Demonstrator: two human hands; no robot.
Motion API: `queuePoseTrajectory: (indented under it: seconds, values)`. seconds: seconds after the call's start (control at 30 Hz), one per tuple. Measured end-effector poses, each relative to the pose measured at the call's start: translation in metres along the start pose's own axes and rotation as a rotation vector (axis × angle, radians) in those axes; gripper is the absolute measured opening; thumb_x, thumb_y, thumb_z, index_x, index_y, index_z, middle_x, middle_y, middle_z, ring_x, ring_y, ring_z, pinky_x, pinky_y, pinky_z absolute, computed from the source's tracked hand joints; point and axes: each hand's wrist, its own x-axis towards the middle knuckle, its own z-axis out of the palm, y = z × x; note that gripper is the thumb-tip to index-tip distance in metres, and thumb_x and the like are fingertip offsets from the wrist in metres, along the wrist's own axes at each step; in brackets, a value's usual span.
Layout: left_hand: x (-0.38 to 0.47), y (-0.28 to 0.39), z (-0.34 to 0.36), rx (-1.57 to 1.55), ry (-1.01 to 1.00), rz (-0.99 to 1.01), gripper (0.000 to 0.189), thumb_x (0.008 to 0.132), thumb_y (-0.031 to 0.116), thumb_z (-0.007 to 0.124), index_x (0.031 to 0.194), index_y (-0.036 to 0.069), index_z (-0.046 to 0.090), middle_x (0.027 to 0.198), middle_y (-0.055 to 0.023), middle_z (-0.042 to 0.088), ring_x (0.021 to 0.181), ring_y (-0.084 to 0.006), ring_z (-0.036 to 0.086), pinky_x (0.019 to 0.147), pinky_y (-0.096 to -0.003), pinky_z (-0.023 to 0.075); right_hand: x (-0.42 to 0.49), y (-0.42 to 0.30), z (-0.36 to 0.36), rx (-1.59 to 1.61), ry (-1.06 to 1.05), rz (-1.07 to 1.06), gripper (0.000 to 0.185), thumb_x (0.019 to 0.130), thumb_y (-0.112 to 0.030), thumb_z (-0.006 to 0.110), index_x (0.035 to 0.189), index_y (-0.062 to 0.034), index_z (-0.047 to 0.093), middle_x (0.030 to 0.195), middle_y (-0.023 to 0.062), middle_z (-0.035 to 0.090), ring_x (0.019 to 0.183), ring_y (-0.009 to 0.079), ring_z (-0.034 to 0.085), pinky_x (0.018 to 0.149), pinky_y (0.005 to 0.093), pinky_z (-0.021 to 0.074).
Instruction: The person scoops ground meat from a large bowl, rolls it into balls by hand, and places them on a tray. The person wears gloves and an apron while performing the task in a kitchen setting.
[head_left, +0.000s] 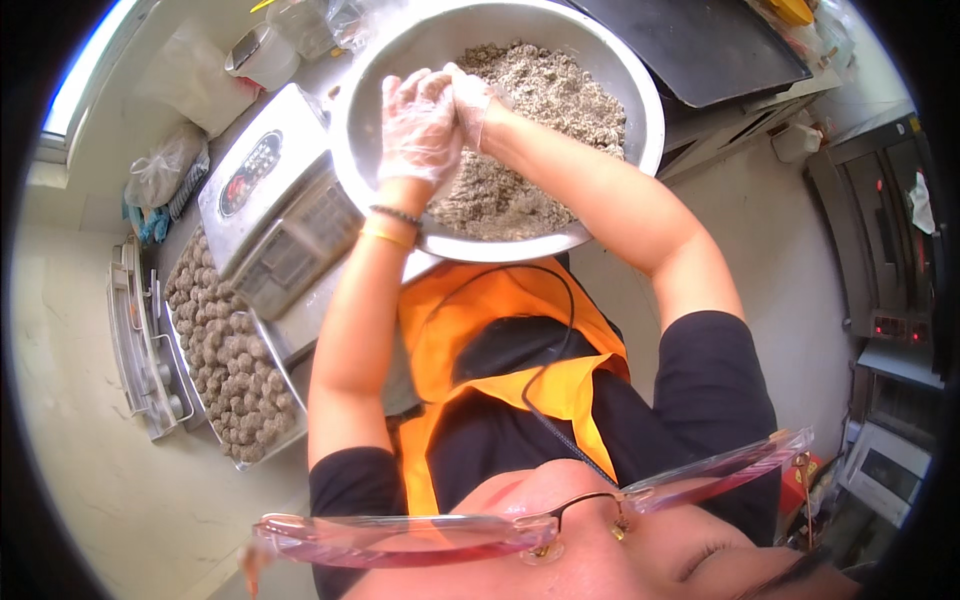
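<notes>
A wide steel bowl of grey-brown crumbly mixture stands before me. Over its left half, my left hand, in a clear plastic glove, is laid against my right hand, gloved the same way. The palms are cupped together, fingers toward the far rim. Whatever may be between them is hidden. Down to the left, a shallow tray bears many rounded balls that look like the same mixture.
A metal-topped digital scale adjoins the bowl's left side. A black baking tray lies beyond it at right. White tubs and plastic bags stand at the far left. An oven-like appliance is along the right.
</notes>
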Motion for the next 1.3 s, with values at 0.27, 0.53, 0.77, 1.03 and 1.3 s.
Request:
queuePoseTrajectory:
  seconds: [0.27,0.53,0.77,1.03,1.3]
  values:
    - [-0.008,-0.01,0.004,-0.299,-0.022,-0.144,0.046,0.083,0.017,0.069,0.127,0.009,0.06,0.121,-0.0136,0.061,0.116,-0.0353,0.055,0.104,-0.0458,0.0402,-0.011,-0.018,-0.002,-0.157,-0.036,0.194,0.077,0.101,-0.067,0.022,0.105,-0.0013,0.062,0.1,0.0157,0.069,0.089,0.0266,0.065,0.082,0.0434,0.0543]
    - [-0.011,-0.017,0.007,-0.105,-0.007,-0.205,0.052,0.08,0.034,0.078,0.124,0.01,0.065,0.119,-0.013,0.063,0.112,-0.0342,0.055,0.099,-0.0436,0.0415,0.0,-0.016,-0.019,-0.162,-0.153,0.206,0.065,0.1,-0.062,0.035,0.106,-0.0031,0.06,0.094,0.0112,0.066,0.067,0.0173,0.061,0.051,0.0314,0.0539]
    - [-0.001,-0.006,-0.002,-0.143,0.008,0.007,0.033,0.076,0.012,0.069,0.109,0.013,0.071,0.124,-0.0032,0.063,0.117,-0.0279,0.054,0.105,-0.0419,0.037,0.003,0.011,-0.013,-0.144,0.029,-0.044,0.044,0.106,-0.042,0.035,0.113,-0.0045,0.057,0.103,0.0145,0.065,0.092,0.025,0.064,0.082,0.0404,0.0557]
    - [-0.009,-0.013,-0.002,-0.188,0.023,-0.119,0.061,0.079,0.017,0.075,0.136,0.008,0.055,0.125,-0.0116,0.063,0.113,-0.0293,0.057,0.1,-0.0414,0.0418,0.0,-0.026,-0.011,-0.224,-0.205,0.271,0.088,0.096,-0.074,0.015,0.105,-0.0033,0.067,0.097,0.0137,0.07,0.09,0.0266,0.064,0.084,0.0453,0.0528]
    - [-0.008,-0.012,-0.001,-0.101,0.048,-0.074,0.045,0.074,0.025,0.078,0.117,0.014,0.069,0.116,-0.0042,0.065,0.11,-0.027,0.057,0.101,-0.0432,0.0361,-0.018,-0.019,-0.002,-0.249,-0.083,0.117,0.061,0.103,-0.056,0.032,0.103,-0.0044,0.066,0.098,0.0154,0.07,0.09,0.026,0.067,0.084,0.0406,0.0558]
